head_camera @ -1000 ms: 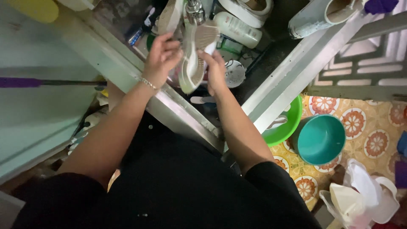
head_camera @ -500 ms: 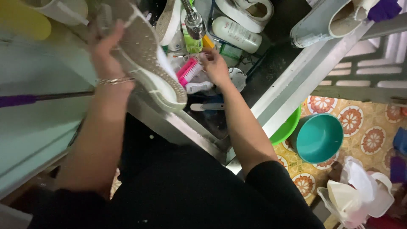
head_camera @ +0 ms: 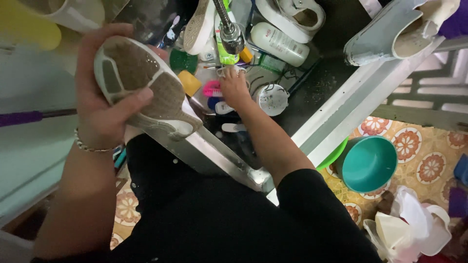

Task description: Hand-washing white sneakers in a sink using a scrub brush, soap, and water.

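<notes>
My left hand (head_camera: 100, 104) grips a white shoe (head_camera: 141, 85) sole-up over the steel sink edge (head_camera: 214, 156); its tread is brown with dirt. My right hand (head_camera: 235, 87) reaches down into the sink under the metal tap (head_camera: 230, 30), fingers resting on a pink brush (head_camera: 212, 88). I cannot tell whether the fingers have closed round the brush. A yellow sponge (head_camera: 189, 83) and a green lid (head_camera: 183, 61) lie beside it.
More white shoes (head_camera: 292, 14) and a white bottle (head_camera: 279, 44) crowd the back of the sink. Another shoe (head_camera: 390, 34) rests on the right ledge. On the patterned floor stand a teal bowl (head_camera: 369, 163), a green basin (head_camera: 336, 153) and white plastic bags (head_camera: 414, 229).
My left hand has turned the shoe and drawn it nearer, sole facing up. My right hand has let go of the shoe and dropped into the sink onto the pink brush.
</notes>
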